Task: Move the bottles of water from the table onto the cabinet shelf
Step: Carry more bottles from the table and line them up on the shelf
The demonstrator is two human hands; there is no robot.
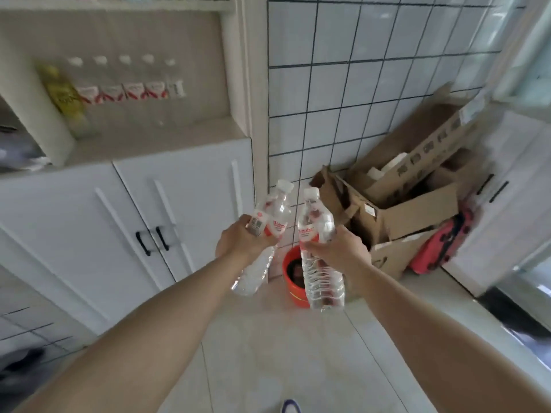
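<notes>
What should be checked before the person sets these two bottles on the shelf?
1. Left hand grips its bottle round the label: ok.
2. Right hand grips its bottle round the middle: ok.
3. Caps on both bottles: ok.
4. Free room on the shelf right of the row of bottles standing there: ok.
5. Bottles upright for placing: not ok, the left one tilts.
6. Depth of the shelf in front of the row: cannot tell, the view is blurred.
</notes>
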